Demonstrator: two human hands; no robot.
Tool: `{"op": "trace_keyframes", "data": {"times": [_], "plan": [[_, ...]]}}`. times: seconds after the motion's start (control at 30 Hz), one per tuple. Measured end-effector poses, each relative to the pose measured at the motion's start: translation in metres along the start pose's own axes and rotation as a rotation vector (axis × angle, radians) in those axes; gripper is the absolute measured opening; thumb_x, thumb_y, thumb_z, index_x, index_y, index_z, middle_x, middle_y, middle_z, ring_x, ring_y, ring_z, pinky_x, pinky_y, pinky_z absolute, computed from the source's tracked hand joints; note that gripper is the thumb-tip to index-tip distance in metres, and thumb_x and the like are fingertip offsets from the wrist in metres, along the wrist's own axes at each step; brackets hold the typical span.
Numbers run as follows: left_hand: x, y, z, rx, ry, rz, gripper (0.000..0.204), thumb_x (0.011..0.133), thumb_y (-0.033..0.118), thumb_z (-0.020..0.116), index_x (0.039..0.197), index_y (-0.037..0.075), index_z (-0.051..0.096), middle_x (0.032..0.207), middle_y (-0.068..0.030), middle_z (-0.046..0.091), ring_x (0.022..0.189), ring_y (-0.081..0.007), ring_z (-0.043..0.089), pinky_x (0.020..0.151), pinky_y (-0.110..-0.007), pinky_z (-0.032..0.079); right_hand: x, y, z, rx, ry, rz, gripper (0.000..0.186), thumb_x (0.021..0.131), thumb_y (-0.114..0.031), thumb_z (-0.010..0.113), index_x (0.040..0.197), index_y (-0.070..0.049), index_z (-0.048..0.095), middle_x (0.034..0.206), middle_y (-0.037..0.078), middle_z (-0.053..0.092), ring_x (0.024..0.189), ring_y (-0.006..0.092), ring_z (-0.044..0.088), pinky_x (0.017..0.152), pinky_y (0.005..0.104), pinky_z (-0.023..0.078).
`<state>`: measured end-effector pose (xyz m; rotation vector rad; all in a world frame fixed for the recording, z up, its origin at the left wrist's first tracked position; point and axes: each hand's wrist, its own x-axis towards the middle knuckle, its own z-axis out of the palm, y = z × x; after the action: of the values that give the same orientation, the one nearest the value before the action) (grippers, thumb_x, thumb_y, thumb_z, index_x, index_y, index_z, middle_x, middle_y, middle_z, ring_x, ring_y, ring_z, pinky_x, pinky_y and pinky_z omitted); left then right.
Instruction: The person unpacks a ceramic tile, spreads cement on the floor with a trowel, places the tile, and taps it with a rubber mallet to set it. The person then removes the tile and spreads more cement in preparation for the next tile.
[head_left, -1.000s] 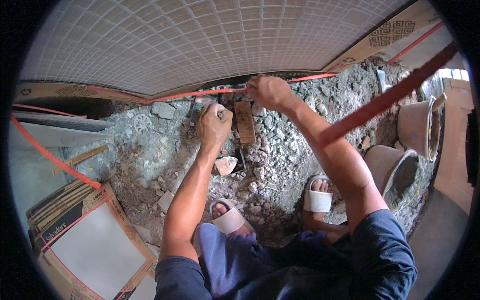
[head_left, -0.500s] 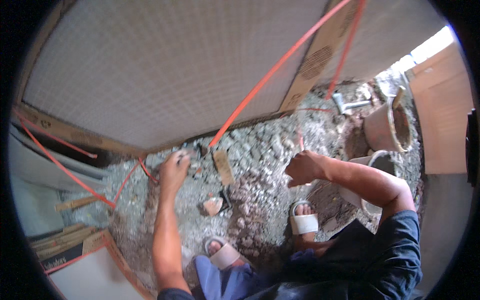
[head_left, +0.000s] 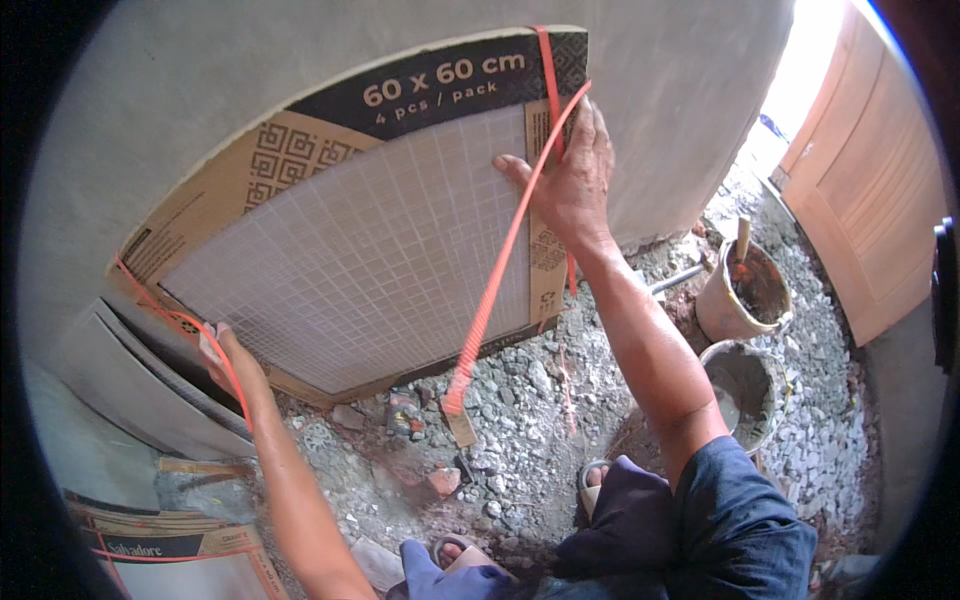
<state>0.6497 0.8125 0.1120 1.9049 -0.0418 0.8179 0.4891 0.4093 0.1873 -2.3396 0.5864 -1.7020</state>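
Note:
A large square pack of tiles in brown and black cardboard leans against the grey wall, its grid-marked face toward me. My left hand is closed on its lower left edge, fingers partly hidden behind the edge. On the upper right edge, my right hand grips with the thumb across the front and the fingers along the side. A loose orange-red strap hangs slantwise across the front, its lower end above a small wooden piece. Another strap curls by my left hand.
Rubble and gravel cover the floor. To the right stand a bucket with a wooden handle in it, a second bucket and a wooden door. More tiles lean at left, above another tile pack. A reddish chunk lies near my feet.
Both hands have moved from above the rubble onto the tile pack, the right going up and the left outward. The view has shifted, so the pack's top edge now shows.

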Motion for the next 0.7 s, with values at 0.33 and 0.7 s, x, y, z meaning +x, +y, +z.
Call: {"op": "trace_keyframes", "data": {"times": [0.33, 0.7], "plan": [[0.046, 0.025, -0.013, 0.009, 0.039, 0.037, 0.054, 0.095, 0.035, 0.054, 0.127, -0.009, 0.050, 0.126, -0.0254, 0.052, 0.113, -0.0319, 0.056, 0.095, -0.039, 0.043, 0.007, 0.004, -0.009, 0.050, -0.118, 0.042, 0.084, 0.074, -0.024, 0.076, 0.142, -0.001, 0.032, 0.137, 0.025, 0.041, 0.130, 0.0396, 0.040, 0.104, 0.0465, 0.041], [0.086, 0.133, 0.001, -0.671, -0.024, -0.967, 0.131, 0.066, 0.072, 0.072, 0.146, -0.009, 0.006, 0.147, -0.0245, 0.028, 0.124, -0.0379, 0.046, 0.106, -0.046, 0.037, 0.015, -0.012, -0.022, 0.082, -0.289, 0.204, 0.089, 0.067, -0.004, 0.074, 0.143, 0.000, 0.028, 0.141, 0.024, 0.036, 0.132, 0.0395, 0.037, 0.108, 0.0444, 0.037]]}}
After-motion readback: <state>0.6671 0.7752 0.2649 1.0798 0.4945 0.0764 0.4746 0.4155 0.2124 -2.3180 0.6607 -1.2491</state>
